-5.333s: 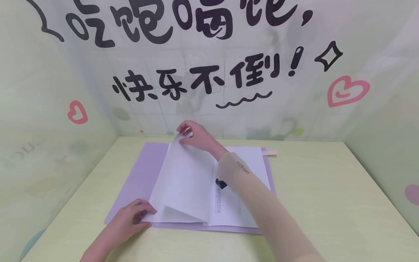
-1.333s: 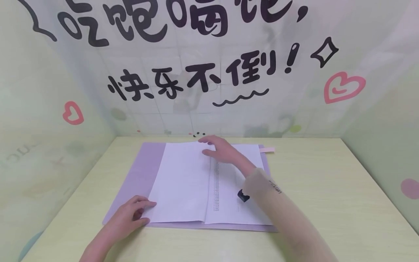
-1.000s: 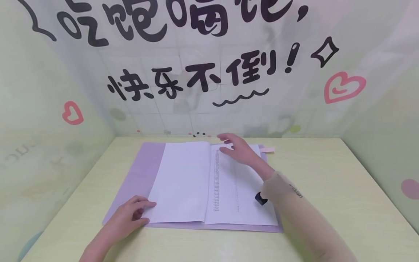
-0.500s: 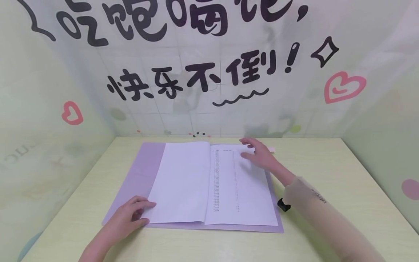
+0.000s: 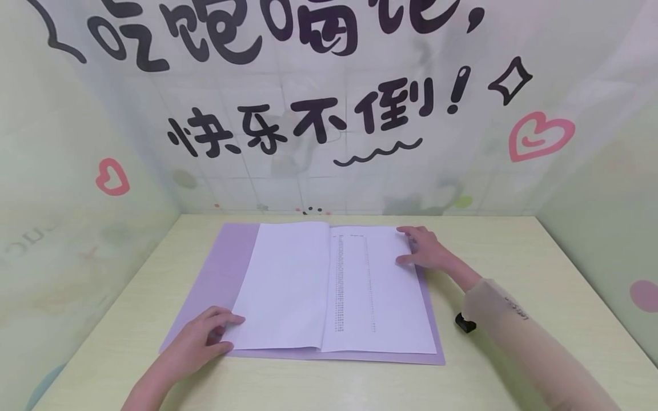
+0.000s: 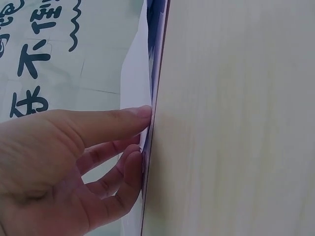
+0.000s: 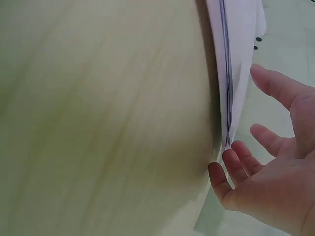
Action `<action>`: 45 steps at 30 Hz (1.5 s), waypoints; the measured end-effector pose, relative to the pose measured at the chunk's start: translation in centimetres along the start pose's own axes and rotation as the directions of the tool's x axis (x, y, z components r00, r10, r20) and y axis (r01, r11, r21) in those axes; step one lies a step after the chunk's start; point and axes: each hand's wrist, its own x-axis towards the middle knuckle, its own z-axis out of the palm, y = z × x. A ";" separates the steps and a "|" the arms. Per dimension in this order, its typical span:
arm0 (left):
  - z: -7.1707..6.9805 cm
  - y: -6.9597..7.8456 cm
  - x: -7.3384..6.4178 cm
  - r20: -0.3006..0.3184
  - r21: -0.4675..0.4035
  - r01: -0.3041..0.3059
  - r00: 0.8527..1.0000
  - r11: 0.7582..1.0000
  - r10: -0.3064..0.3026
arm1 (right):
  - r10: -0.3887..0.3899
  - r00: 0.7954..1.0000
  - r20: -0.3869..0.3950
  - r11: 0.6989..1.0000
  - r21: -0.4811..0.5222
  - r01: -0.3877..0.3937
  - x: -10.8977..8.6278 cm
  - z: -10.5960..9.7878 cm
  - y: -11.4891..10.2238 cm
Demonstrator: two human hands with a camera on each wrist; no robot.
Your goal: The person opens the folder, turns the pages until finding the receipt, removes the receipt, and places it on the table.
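Note:
An open purple folder (image 5: 226, 268) holding white sheets lies flat on the table. Its left page (image 5: 288, 285) is blank, while narrow columns of print run down the right page (image 5: 401, 319). My left hand (image 5: 200, 339) rests at the lower left corner of the left page, thumb and fingertips apart. In the left wrist view, the thumb (image 6: 140, 115) touches the edge of the sheets. At the upper right corner of the right page is my right hand (image 5: 424, 248), thumb and fingers spread apart, nothing in its grasp. The right wrist view shows those fingers (image 7: 238, 162) beside the stacked page edges.
The pale wood table (image 5: 524, 274) reaches back to a wall sheet (image 5: 308, 182) with large black lettering and pink hearts. Side panels stand left and right. A black piece (image 5: 465, 322) sits under the right sleeve (image 5: 519, 331).
Earlier my right hand held up the left page, which now lies flat. Since then that hand has crossed rightward over the right page to its edge, covering the pink tab. My left hand stays put.

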 end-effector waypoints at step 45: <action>0.4 -0.3 0.1 -0.022 0.026 -0.010 1.000 1.000 0.011 | 0.052 0.994 0.091 0.999 -0.018 -0.051 0.2 0.0 1.4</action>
